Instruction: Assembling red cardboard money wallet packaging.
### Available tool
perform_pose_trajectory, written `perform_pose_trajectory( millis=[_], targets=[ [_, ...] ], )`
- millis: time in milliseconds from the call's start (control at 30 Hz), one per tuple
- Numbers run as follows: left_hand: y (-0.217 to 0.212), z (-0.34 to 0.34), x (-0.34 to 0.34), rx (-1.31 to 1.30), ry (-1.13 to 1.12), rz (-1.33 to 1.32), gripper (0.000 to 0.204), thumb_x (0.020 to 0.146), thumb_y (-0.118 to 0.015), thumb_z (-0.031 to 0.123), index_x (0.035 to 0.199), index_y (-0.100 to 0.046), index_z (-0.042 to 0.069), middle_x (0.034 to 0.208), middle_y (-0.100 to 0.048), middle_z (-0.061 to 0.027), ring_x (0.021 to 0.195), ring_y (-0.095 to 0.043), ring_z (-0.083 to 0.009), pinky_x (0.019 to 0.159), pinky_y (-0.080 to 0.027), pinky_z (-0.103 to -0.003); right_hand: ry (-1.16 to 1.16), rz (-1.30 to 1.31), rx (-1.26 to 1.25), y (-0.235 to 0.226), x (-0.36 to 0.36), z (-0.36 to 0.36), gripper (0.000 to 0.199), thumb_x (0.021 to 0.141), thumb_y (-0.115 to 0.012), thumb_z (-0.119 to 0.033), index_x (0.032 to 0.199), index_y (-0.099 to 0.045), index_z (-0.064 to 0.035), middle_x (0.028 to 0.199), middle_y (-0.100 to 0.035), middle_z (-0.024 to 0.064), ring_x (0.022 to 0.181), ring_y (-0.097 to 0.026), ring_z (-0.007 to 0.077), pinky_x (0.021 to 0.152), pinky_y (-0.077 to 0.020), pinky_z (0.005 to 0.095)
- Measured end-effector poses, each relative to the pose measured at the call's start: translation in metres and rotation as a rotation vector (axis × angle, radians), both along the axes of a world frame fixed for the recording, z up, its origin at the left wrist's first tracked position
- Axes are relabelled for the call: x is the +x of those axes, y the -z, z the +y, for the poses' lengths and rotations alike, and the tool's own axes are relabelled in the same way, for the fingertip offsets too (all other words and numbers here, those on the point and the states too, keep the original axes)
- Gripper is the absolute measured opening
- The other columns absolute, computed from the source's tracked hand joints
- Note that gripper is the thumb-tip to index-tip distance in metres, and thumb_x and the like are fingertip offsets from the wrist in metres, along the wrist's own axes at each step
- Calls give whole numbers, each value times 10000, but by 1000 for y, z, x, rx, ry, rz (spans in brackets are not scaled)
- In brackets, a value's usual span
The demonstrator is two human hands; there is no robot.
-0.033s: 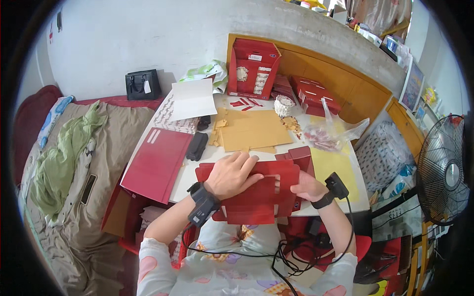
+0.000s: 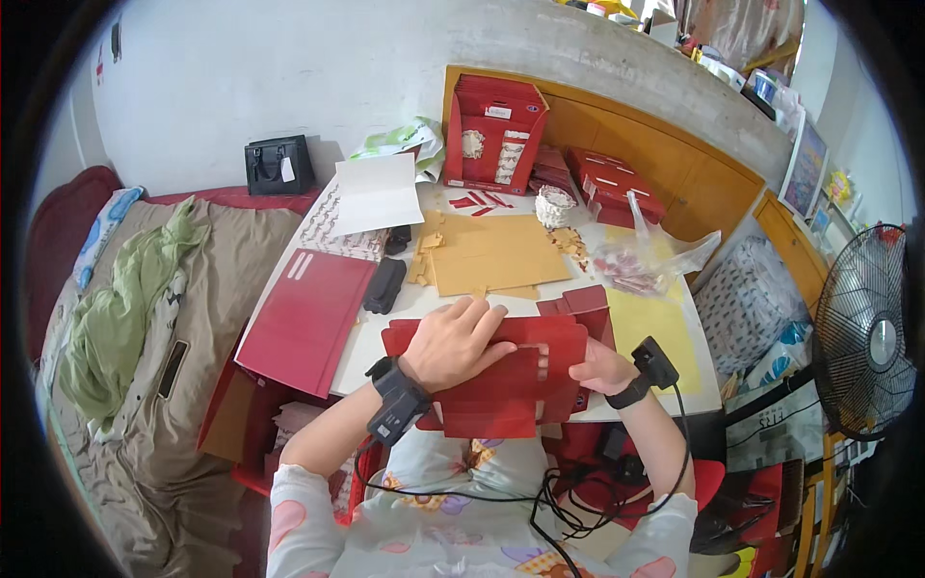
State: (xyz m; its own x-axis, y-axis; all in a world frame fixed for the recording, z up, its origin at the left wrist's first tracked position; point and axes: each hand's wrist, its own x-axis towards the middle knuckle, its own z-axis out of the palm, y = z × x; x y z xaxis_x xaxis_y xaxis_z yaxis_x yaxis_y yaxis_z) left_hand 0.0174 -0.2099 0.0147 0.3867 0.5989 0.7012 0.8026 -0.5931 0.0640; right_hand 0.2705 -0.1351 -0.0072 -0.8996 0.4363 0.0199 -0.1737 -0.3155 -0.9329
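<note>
A red cardboard box blank [image 2: 482, 393] with cut-out windows is held at the table's near edge, over my lap. My left hand [image 2: 457, 339] lies across its upper left part, the fingers at the top edge and the thumb on the face beside a window. At the right edge, my right hand [image 2: 599, 370] grips the blank, thumb in front and the other fingers hidden behind. Just beyond it lies a darker red folded carton piece [image 2: 582, 302]. A yellowish-brown board [image 2: 501, 252] lies farther back, with small card scraps around it.
A red folder-like sheet [image 2: 306, 318] and a black case [image 2: 385, 285] lie at left. Toward the back stand a red display box [image 2: 495, 135], a white roll [image 2: 554, 206] and a clear plastic bag [image 2: 655, 255]. A fan [image 2: 872, 332] stands right; cables [image 2: 578, 501] hang near my lap.
</note>
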Motion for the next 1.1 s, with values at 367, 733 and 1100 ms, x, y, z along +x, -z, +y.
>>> perform_pose_trajectory(
  millis=[367, 733, 1100],
  targets=[
    [-16, -7, 12, 44, 26, 105, 434, 801, -650, 375, 1016, -527, 19, 805, -509, -57, 735, -541, -199, 612, -480, -311, -34, 4, -178, 11, -2, -10, 833, 717, -760, -171, 1405, -314, -25, 1395, -415, 79, 1281, -404, 194, 1064, -321, 360],
    [-28, -18, 12, -88, 59, 113, 405, 851, -607, 436, 827, -486, 50, 603, -516, -83, 450, -547, -256, 402, -432, -345, -33, 7, -90, -2, 8, -15, 823, 676, -765, -179, 1378, -367, -14, 1349, -458, 71, 1259, -421, 191, 1046, -328, 350],
    [-12, -10, 9, -100, -75, 149, 376, 849, -605, 420, 889, -500, 61, 692, -509, -82, 523, -566, -267, 464, -444, -356, 63, -79, -13, -30, 0, -30, 423, 927, -510, -73, 1338, -423, -20, 1294, -508, 83, 1154, -515, 171, 964, -413, 321]
  ],
)
